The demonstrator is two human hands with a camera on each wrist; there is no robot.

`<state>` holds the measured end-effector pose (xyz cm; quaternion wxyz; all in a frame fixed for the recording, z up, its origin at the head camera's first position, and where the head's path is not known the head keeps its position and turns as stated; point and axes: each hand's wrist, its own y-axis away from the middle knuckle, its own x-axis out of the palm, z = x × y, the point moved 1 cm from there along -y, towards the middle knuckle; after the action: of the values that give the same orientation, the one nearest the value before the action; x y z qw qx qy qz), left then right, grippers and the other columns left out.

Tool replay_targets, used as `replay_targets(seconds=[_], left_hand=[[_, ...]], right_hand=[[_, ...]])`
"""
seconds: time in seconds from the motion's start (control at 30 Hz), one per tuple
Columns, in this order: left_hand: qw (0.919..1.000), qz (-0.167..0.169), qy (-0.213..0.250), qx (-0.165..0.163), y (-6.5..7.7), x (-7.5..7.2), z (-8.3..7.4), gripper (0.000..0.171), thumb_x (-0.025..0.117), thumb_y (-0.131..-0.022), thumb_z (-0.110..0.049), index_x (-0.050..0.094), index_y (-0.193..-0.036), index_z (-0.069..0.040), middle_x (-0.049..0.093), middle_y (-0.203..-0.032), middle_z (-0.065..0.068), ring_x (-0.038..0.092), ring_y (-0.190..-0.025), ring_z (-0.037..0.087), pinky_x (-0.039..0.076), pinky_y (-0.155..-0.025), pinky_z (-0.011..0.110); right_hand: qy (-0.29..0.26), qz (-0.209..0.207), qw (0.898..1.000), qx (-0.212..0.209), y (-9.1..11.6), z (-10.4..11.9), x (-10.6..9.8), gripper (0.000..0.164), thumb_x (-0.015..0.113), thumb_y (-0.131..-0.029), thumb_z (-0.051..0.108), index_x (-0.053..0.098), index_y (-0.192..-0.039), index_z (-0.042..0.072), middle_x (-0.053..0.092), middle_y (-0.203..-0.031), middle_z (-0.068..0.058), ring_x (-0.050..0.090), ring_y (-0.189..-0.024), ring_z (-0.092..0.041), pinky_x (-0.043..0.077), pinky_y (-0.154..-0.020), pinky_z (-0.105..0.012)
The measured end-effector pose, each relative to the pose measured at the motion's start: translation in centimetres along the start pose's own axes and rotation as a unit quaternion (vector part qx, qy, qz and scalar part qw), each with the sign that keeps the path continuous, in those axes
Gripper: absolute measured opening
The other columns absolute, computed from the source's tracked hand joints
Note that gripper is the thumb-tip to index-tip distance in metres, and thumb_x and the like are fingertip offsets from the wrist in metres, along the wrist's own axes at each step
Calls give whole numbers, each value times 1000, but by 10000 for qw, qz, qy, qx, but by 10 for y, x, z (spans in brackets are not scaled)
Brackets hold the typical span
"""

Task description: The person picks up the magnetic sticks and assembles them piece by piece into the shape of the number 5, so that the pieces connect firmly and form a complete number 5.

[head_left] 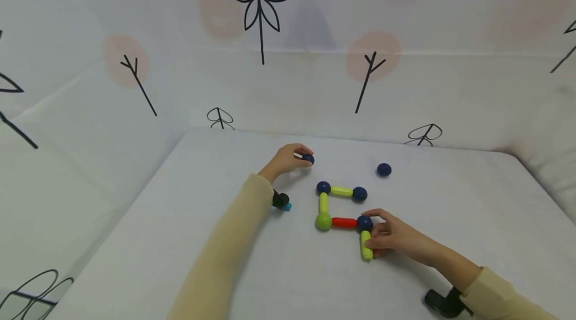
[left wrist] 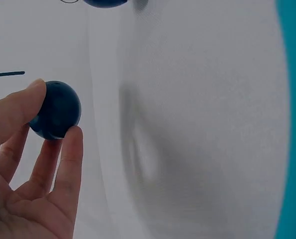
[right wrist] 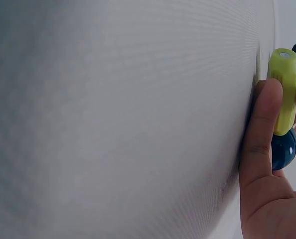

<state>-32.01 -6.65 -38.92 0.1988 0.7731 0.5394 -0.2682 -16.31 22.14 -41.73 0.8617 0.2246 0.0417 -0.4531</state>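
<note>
My left hand [head_left: 288, 159] pinches a dark blue ball [left wrist: 57, 110] between thumb and fingertips, a little above the table. On the tabletop lies a joined chain of balls and rods: a blue ball [head_left: 359, 194], a yellow-green rod [head_left: 341, 191], a corner blue ball [head_left: 323, 187], another yellow-green rod [head_left: 323, 203], a green ball [head_left: 323, 221], a red rod [head_left: 344, 223] and a blue ball [head_left: 365, 223]. From that last ball a yellow-green rod [right wrist: 286, 94] points toward me. My right hand [head_left: 396, 237] grips this rod between thumb and fingers, with fingertips by the ball.
A loose dark blue ball [head_left: 384, 169] lies behind the chain, to the right. The white table [head_left: 180, 260] meets a white cloth backdrop [head_left: 306, 90] with plant drawings at its far edge. A black wrist camera [head_left: 445, 304] hangs under the right wrist.
</note>
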Motion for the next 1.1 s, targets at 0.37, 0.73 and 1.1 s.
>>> replay_targets(seconds=[0.37, 0.73, 1.1], left_hand=[[9994, 34, 343, 41, 25, 1, -7, 32, 74, -92, -18, 67, -123, -14, 62, -127, 6, 60, -115, 24, 50, -96, 36], [9978, 330, 517, 246, 57, 9, -15, 29, 73, -93, -18, 66, -121, -13, 62, -124, 5, 61, -111, 22, 52, -92, 32], [9922, 725, 759, 680, 82, 22, -23, 26, 74, -92, -12, 67, -117, -12, 63, -120, 5, 64, -106, 19, 52, -90, 26]], right_hand=[[27, -13, 10000, 79, 1, -2, -2, 73, 71, -94, 15, 23, -145, -6, 58, -89, -8, 63, -78, -23, 56, -73, -29], [32, 14, 10000, 77, 1, -2, -3, 73, 70, -94, 15, 23, -146, -5, 57, -90, -8, 63, -80, -23, 56, -74, -29], [24, 35, 9999, 108, 0, 1, -1, 72, 68, -95, 15, 22, -146, -5, 58, -90, -9, 63, -80, -23, 55, -74, -29]])
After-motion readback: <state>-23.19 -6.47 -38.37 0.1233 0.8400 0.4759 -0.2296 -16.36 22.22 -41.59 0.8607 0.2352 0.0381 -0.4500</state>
